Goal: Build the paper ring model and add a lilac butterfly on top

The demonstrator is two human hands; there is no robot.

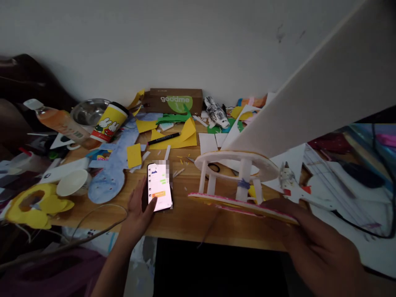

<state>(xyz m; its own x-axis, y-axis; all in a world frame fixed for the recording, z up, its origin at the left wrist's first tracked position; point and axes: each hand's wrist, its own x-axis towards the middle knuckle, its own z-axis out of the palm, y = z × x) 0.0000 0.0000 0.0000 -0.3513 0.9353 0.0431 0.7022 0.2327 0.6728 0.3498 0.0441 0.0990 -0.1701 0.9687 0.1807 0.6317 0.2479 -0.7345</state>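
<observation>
White frame (pixel 243 193) above the front part of a wooden table (pixel 185 227), right of the middle, clamped by its pink-edged lower layer (pixel 229 201) in the right hand (pixel 324 241). Made of 2 flat layers, with white posts between and blue-purple thread (pixel 243 184) wound round 1 of them. Slanting toward the upper right from behind the frame, a large white panel (pixel 309 82); cannot tell about any joint.

Left hand (pixel 139 208) well apart from the right, at the left edge of a lit smartphone (pixel 158 185), with thumb over the lower screen; cannot tell about any grip from beneath.

Just beyond the frame, partly hidden, black-handled scissors (pixel 218 169). Farther back, a black marker (pixel 163 139) on yellow paper (pixel 187 138), then a brown "goodme" box (pixel 157 105) by the wall. At left, a rabbit-print tumbler (pixel 108 121) between a steel bowl (pixel 88 109) and a bottle of orange drink (pixel 62 126). Nearer, a white cup (pixel 74 183) between a blue-painted cutout (pixel 107 187) and a yellow paper flower (pixel 31 202).
</observation>
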